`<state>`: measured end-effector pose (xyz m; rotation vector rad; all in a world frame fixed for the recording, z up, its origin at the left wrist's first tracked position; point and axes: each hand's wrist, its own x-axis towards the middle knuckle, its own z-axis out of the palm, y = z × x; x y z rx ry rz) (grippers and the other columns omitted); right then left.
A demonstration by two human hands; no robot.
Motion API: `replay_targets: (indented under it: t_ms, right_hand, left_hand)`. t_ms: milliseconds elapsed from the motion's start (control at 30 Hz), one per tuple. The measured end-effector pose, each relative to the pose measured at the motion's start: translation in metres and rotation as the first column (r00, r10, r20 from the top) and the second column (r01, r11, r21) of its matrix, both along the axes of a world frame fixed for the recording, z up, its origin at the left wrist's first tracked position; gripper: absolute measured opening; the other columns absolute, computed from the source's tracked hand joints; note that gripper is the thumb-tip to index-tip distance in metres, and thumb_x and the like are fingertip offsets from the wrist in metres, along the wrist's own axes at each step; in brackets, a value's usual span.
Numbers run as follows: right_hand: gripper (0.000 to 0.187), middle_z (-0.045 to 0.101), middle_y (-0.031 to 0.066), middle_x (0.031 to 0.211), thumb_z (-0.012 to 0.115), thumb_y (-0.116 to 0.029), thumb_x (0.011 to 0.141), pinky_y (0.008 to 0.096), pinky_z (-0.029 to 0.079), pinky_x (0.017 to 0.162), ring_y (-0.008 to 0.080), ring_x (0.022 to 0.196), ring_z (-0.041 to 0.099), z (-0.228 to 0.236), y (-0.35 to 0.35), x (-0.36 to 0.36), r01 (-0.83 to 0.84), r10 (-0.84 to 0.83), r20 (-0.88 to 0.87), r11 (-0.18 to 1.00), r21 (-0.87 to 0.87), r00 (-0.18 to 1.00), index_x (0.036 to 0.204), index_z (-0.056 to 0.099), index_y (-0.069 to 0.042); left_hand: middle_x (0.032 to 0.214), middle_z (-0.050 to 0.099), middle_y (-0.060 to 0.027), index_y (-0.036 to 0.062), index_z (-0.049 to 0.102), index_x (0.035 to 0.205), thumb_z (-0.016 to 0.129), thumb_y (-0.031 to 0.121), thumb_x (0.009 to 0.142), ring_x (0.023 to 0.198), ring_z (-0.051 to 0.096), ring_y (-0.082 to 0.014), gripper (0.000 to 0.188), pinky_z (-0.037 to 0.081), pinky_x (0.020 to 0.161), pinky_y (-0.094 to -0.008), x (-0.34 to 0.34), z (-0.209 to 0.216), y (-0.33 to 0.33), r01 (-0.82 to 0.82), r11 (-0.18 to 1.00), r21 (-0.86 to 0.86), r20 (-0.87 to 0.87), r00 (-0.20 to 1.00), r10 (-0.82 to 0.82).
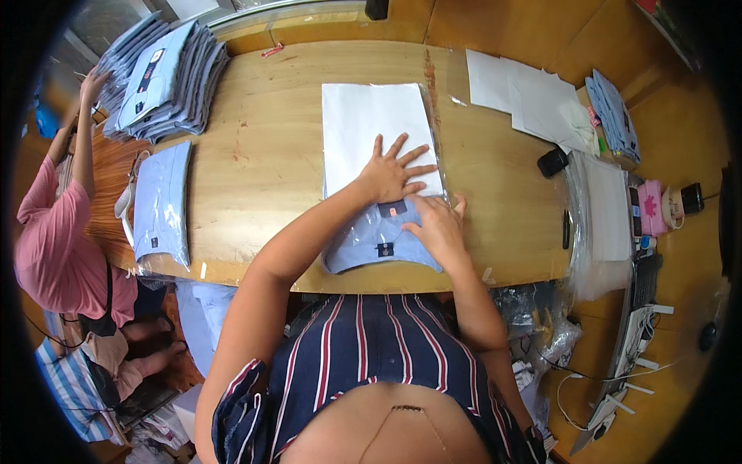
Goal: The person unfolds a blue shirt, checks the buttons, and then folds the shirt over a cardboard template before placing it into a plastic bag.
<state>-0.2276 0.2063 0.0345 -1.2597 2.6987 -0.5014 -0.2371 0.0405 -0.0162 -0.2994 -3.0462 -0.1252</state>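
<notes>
In front of me on the table lies a folded light-blue shirt [359, 243] in a clear plastic bag, collar toward me. A white sheet [363, 116] covers its far part. My left hand [394, 172] lies flat on the sheet with its fingers spread. Beside it, on the bag's right side near the collar, rests my right hand [439, 226], its thumb and fingers apart and its fingertips close to my left hand. Dark labels show at the collar. Part of the shirt is hidden under the sheet and both hands.
Another bagged blue shirt [164, 205] lies to the left, below a tall stack of bagged shirts [176, 85]. Beyond it a person in pink [58, 232] reaches toward the stack. White sheets [533, 97], clear plastic bags [603, 209] and more folded shirts [613, 116] lie at the right.
</notes>
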Motion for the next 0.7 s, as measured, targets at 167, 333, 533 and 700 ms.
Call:
replay_targets:
  t_ms: [167, 333, 533, 700]
  right_hand:
    - [0.046, 0.059, 0.0054, 0.091, 0.073, -0.028, 0.058, 0.0435, 0.025, 0.085, 0.0213, 0.092, 0.051, -0.004, -0.007, 0.002, 0.111, -0.123, -0.181, 0.991, -0.074, 0.976, 0.098, 0.057, -0.012]
    - [0.045, 0.059, 0.0037, 0.089, 0.073, -0.027, 0.058, 0.0401, 0.027, 0.077, 0.02, 0.091, 0.049, -0.004, 0.008, -0.018, 0.086, -0.088, 0.072, 0.996, 0.022, 0.994, 0.096, 0.056, -0.011]
    - [0.012, 0.056, 0.0008, 0.079, 0.067, -0.019, 0.064, 0.0426, 0.025, 0.082, 0.0181, 0.086, 0.05, 0.001, 0.02, -0.015, 0.016, -0.026, -0.094, 0.994, -0.105, 0.995, 0.07, 0.06, -0.011]
    - [0.004, 0.053, 0.0021, 0.083, 0.063, -0.01, 0.065, 0.0428, 0.024, 0.09, 0.02, 0.091, 0.049, 0.008, 0.051, 0.032, -0.122, 0.088, -0.179, 0.975, -0.188, 0.98, 0.065, 0.059, -0.011]
  left_hand:
    - [0.14, 0.018, 0.0022, 0.0395, 0.031, 0.128, 0.025, 0.055, 0.084, 0.129, 0.011, -0.034, 0.047, 0.009, 0.094, -0.0663, 0.002, -0.001, -0.001, -0.026, 1.0, 0.014, -0.008, 1.0, 0.026]
    - [0.14, 0.019, 0.0022, 0.038, 0.033, 0.127, 0.027, 0.053, 0.085, 0.128, 0.014, -0.0328, 0.045, 0.011, 0.094, -0.0651, 0.003, -0.003, -0.001, -0.023, 0.999, 0.023, -0.056, 0.998, 0.024]
    - [0.14, 0.018, 0.0026, 0.0385, 0.032, 0.128, 0.027, 0.054, 0.085, 0.129, 0.013, -0.0329, 0.046, 0.01, 0.094, -0.0653, 0.003, -0.001, 0.001, -0.032, 0.999, 0.032, -0.015, 0.999, 0.033]
    - [0.14, 0.02, 0.0024, 0.038, 0.032, 0.128, 0.025, 0.055, 0.084, 0.129, 0.012, -0.0334, 0.047, 0.01, 0.093, -0.0664, 0.002, -0.008, 0.002, -0.063, 0.997, 0.045, -0.078, 0.995, 0.066]
